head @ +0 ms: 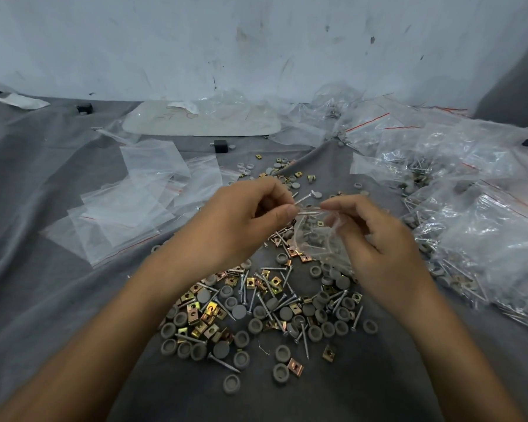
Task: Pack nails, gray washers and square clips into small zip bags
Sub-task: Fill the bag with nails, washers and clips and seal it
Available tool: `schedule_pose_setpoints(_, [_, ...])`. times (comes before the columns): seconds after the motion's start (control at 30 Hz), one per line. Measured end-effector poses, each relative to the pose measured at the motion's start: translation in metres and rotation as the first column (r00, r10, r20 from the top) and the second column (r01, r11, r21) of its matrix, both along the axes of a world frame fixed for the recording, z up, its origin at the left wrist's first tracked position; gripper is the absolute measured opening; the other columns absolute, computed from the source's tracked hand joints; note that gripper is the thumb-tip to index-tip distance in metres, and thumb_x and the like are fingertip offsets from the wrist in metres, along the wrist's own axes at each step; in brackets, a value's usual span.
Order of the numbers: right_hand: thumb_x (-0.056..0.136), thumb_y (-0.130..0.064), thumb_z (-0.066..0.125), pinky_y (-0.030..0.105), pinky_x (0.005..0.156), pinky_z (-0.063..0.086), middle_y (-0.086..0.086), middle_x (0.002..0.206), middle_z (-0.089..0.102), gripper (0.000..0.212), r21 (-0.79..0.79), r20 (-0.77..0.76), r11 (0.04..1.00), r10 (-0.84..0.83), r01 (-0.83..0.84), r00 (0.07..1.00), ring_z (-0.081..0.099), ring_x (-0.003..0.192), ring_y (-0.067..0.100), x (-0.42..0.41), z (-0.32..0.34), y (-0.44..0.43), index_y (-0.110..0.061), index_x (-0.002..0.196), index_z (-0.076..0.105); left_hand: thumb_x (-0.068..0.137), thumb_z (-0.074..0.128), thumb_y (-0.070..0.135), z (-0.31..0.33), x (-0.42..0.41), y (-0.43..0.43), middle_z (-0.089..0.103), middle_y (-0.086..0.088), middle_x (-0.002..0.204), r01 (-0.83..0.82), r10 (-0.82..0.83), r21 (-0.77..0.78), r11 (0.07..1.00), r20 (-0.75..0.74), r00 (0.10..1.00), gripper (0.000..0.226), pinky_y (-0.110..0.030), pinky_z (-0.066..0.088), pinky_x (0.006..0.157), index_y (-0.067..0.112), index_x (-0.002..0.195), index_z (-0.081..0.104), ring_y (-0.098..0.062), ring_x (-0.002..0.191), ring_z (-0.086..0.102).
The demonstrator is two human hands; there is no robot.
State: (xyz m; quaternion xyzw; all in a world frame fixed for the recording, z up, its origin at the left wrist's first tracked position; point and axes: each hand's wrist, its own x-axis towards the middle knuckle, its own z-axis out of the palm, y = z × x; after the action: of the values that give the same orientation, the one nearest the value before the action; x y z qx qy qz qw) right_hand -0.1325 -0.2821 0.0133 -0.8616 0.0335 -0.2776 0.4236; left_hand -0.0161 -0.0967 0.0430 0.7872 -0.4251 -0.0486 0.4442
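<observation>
- Far left: empty zip bags [125, 205] overlap on the gray cloth [43, 284].
- White board [201, 123] behind: faint marks, unreadable.
- Left hand [241, 223] pinches nails [304, 198].
- Below: loose gray washers [177, 319] and square clips [209, 309].
- Right hand [378, 242] pinches the small zip bag [317, 239]; contents blurred.
- Filled bags [470, 214], cut off at the right.

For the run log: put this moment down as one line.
left hand: pinches nails | right hand: holds small zip bag | loose parts: piled on cloth
</observation>
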Motion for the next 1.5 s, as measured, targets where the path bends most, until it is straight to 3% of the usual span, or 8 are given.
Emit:
schedule_pose_setpoints(0.23, [0.104,-0.010,0.054,0.009,0.068,0.041,-0.022,0.094,0.068,0.026,-0.006,-0.012,1.000,-0.004,0.004,1.000,0.064,0.083,0.001,0.000,-0.001,-0.003,-0.028,0.115,0.069,0.095,0.067,0.034,-0.002,-0.003,-0.002,0.066,0.025,0.079,0.006,-0.007,0.089,0.996,0.006,1.000,0.005,-0.012,0.043,0.060,0.033,0.090,0.067,0.004,0.069,0.060])
schedule_pose_setpoints(0.43, [0.104,-0.011,0.054,0.011,0.072,0.045,-0.016,0.096,0.069,0.026,0.007,-0.012,1.000,0.002,-0.002,1.000,0.066,0.092,0.003,0.000,0.000,-0.002,-0.032,0.113,0.068,0.094,0.068,0.037,-0.004,-0.006,-0.006,0.072,0.016,0.082,0.023,-0.022,0.082,0.996,-0.019,1.000,0.005,-0.031,0.057,0.070,0.033,0.090,0.068,-0.002,0.076,0.068])
schedule_pose_setpoints(0.7, [0.105,-0.011,0.053,0.010,0.061,0.039,-0.012,0.096,0.069,0.026,0.021,-0.022,1.000,0.003,-0.003,1.000,0.061,0.069,0.003,-0.001,-0.001,-0.005,-0.029,0.115,0.068,0.092,0.066,0.045,-0.002,-0.007,-0.006,0.066,0.029,0.077,0.018,-0.021,0.115,0.993,0.025,0.999,0.009,-0.010,0.041,0.055,0.036,0.091,0.069,0.004,0.064,0.059])
schedule_pose_setpoints(0.87, [0.105,-0.011,0.052,0.036,0.059,0.048,-0.014,0.096,0.069,0.029,0.024,-0.016,1.000,-0.010,0.011,1.000,0.064,0.070,0.023,-0.002,0.000,-0.004,-0.034,0.113,0.067,0.096,0.062,0.040,0.006,0.006,0.010,0.063,0.029,0.071,-0.079,0.074,0.113,0.990,0.047,0.996,0.011,-0.011,0.036,0.051,0.032,0.094,0.070,0.006,0.057,0.054])
schedule_pose_setpoints(0.97, [0.105,-0.011,0.052,0.037,0.060,0.050,-0.014,0.096,0.069,0.029,0.018,-0.027,1.000,-0.014,0.015,1.000,0.064,0.071,0.025,-0.001,0.000,-0.003,-0.033,0.114,0.067,0.096,0.062,0.042,0.006,0.015,0.019,0.065,0.020,0.075,-0.151,0.130,0.272,0.950,0.095,0.987,0.012,-0.021,0.041,0.059,0.033,0.095,0.069,0.006,0.064,0.057])
schedule_pose_setpoints(1.17, [0.105,-0.012,0.053,0.035,0.061,0.049,-0.016,0.096,0.068,0.030,0.012,-0.044,1.000,-0.022,0.023,0.999,0.063,0.071,0.020,-0.001,0.000,-0.002,-0.039,0.111,0.065,0.094,0.050,0.064,-0.019,-0.008,-0.003,0.065,0.010,0.091,-0.111,-0.057,0.649,0.752,0.232,0.971,0.036,-0.034,0.052,0.075,0.030,0.097,0.064,-0.011,0.086,0.061])
schedule_pose_setpoints(1.33, [0.104,-0.011,0.053,0.011,0.056,0.039,-0.011,0.097,0.070,0.027,0.004,-0.053,1.000,-0.016,0.016,0.998,0.059,0.065,0.002,-0.002,-0.001,-0.002,-0.031,0.114,0.068,0.094,0.051,0.065,-0.037,-0.019,-0.017,0.056,0.003,0.108,-0.157,-0.142,0.723,0.673,0.334,0.932,0.047,-0.036,0.048,0.082,0.022,0.111,0.056,-0.020,0.103,0.054])
schedule_pose_setpoints(1.5, [0.105,-0.011,0.052,0.011,0.054,0.037,-0.010,0.095,0.069,0.026,0.004,-0.047,1.000,-0.007,0.007,0.999,0.057,0.061,0.003,-0.002,-0.001,-0.003,-0.029,0.115,0.068,0.092,0.060,0.057,-0.030,-0.013,-0.012,0.060,0.006,0.112,-0.095,-0.166,0.738,0.669,0.273,0.948,0.039,-0.037,0.051,0.087,0.027,0.116,0.062,-0.018,0.106,0.056])
